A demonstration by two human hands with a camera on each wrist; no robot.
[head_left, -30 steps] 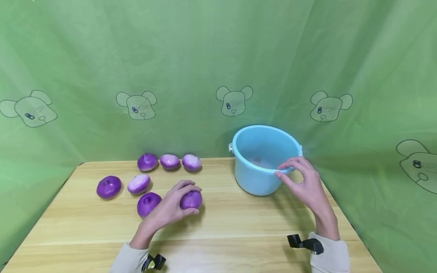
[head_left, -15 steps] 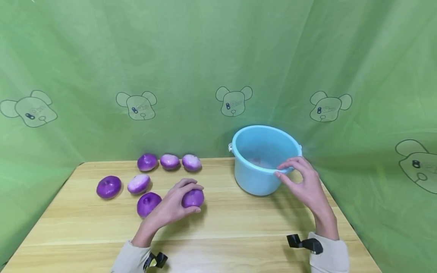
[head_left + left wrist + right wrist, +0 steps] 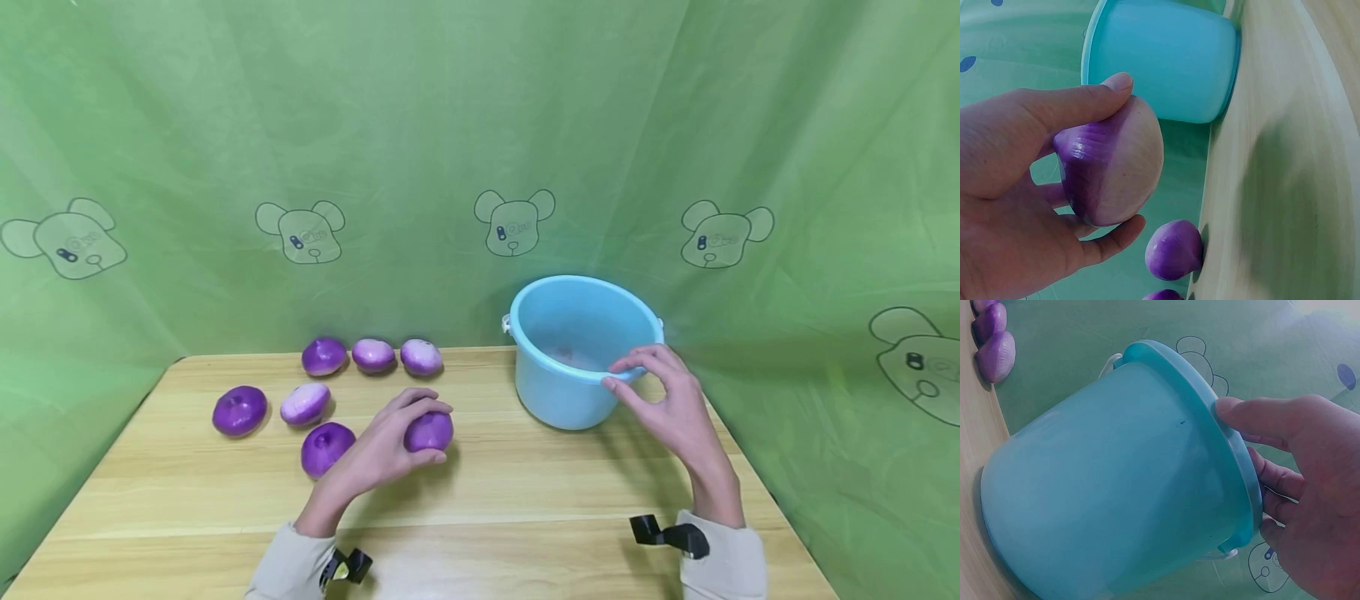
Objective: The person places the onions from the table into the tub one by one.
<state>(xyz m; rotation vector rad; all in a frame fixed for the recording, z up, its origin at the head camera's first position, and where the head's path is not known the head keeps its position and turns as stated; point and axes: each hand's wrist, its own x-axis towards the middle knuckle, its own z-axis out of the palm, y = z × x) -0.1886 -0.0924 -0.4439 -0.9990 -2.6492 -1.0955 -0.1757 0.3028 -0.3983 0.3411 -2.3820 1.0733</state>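
In the head view my left hand (image 3: 382, 446) grips a purple onion (image 3: 430, 432) between thumb and fingers, held above the table. Seen from the left wrist, this onion (image 3: 1113, 165) is dark purple on one half and pale on the other. To its right stands a light blue bucket (image 3: 558, 400), upright. My right hand (image 3: 671, 404) pinches the near right part of its rim; the right wrist view has the thumb outside the rim and the fingers on the inner side. Some of the bucket's inside is visible, with a faint pinkish patch at its bottom.
Several purple onions lie on the wooden table (image 3: 510, 500) at left: a back row including one onion (image 3: 422, 357), then a far-left onion (image 3: 239, 411), a paler onion (image 3: 305, 404) and an onion (image 3: 322, 450) partly behind my left wrist. A green curtain (image 3: 420, 125) encloses the table.
My left hand has drifted slightly right and away from me, carrying the onion. The right hand and bucket have stayed in place.
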